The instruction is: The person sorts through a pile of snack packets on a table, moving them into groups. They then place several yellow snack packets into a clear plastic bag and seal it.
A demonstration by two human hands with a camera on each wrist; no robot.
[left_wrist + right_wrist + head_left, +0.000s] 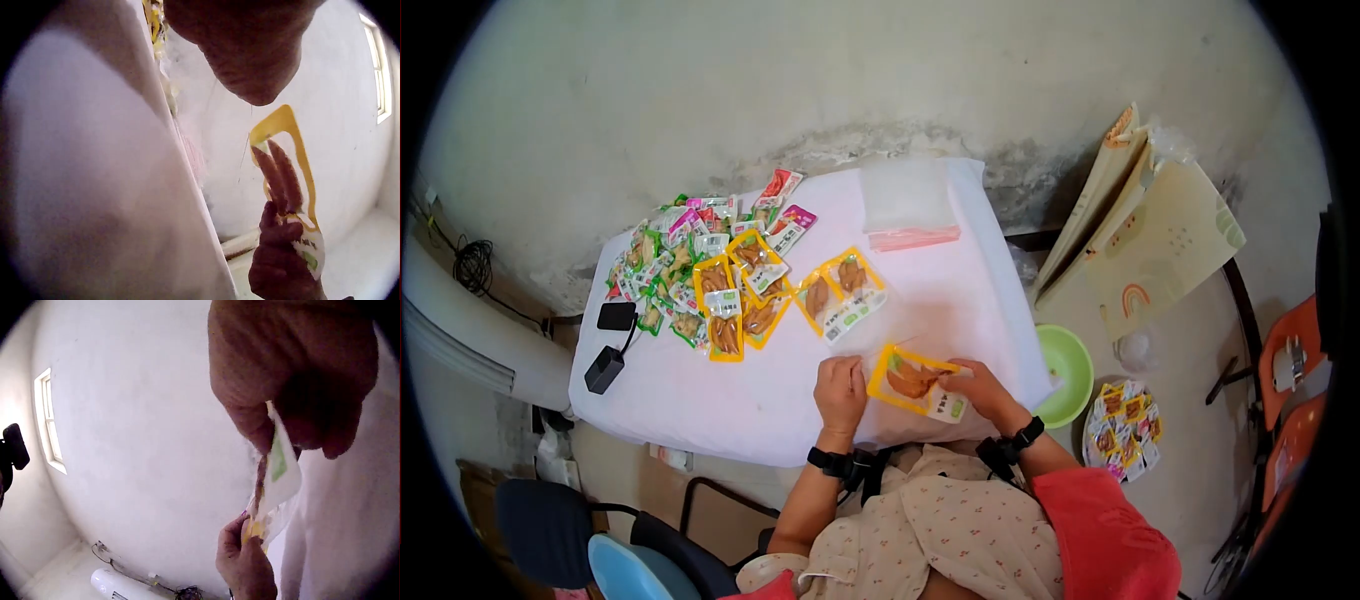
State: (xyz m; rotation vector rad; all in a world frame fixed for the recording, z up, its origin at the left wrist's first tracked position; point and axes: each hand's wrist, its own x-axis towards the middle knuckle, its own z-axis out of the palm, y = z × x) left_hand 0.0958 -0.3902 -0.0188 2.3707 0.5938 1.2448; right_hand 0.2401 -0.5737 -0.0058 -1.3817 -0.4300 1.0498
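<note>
My right hand (980, 388) pinches one end of a yellow-bordered food packet (910, 380) above the table's front edge. Brown pieces of meat, perhaps chicken wings, show through its window. At the packet's other side, my left hand (840, 392) has curled fingers. The right wrist view shows the left hand (247, 562) pinching clear plastic, apparently a bag, around the packet's far end. Two similar yellow packets (840, 293) lie side by side just beyond the hands. A stack of clear bags (905, 198) with pink edges lies at the back.
On the table's left lies a pile of green, pink and yellow food packets (685, 255), near a phone (616, 316) and a black box (605, 370). A green basin (1072, 370) and a bowl of packets (1125, 425) stand to the right, below folded mats (1150, 230).
</note>
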